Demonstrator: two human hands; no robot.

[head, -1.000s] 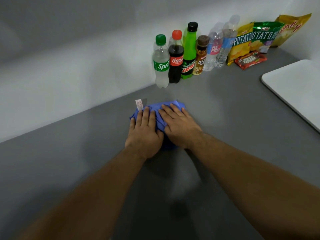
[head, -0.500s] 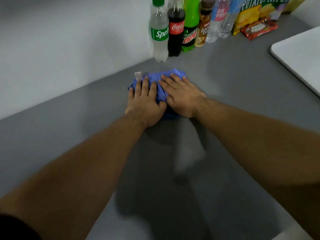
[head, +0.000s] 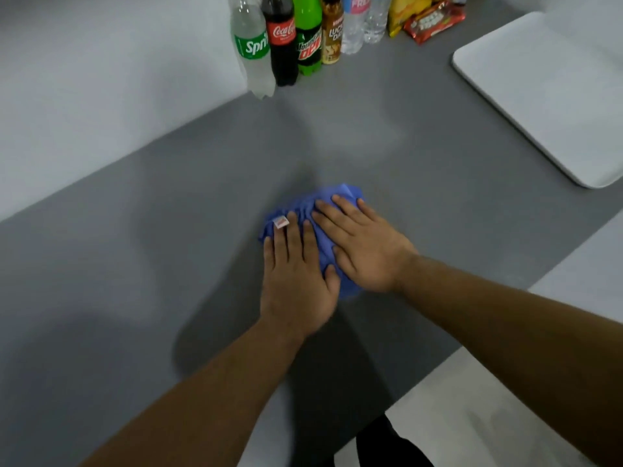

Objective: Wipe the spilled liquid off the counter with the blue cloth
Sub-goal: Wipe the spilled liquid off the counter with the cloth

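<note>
Head view: two bare forearms reach forward from the bottom edge over the grey surface (head: 141, 230).
Left hand (head: 296, 278): flat, palm down on the near-left part of the blue cloth (head: 320, 210); its grip is open, fingers spread, pressing, not pinching.
Right hand (head: 364, 247): also flat with an open grip, laid over the cloth's right side, its fingers angled toward the left hand; the two hands touch at the thumbs.
Cloth: bunched under both palms, mid-surface, a small white tag (head: 280, 223) showing beside the left fingertips.
Spill: no clear puddle visible (a faint pale sheen lies beyond the cloth, too vague to call wet).
Step in hand: likely mid-wipe, both hands bearing down.
Next move: probably calls for steady downward pressure while sliding the cloth across any remaining damp patch, keeping it bunched.
Far right: a white tray (head: 539, 96), well apart.
Far back: a row of bottles (head: 286, 38) against the wall (head: 101, 79), snack packets (head: 435, 20) beside them.
</note>
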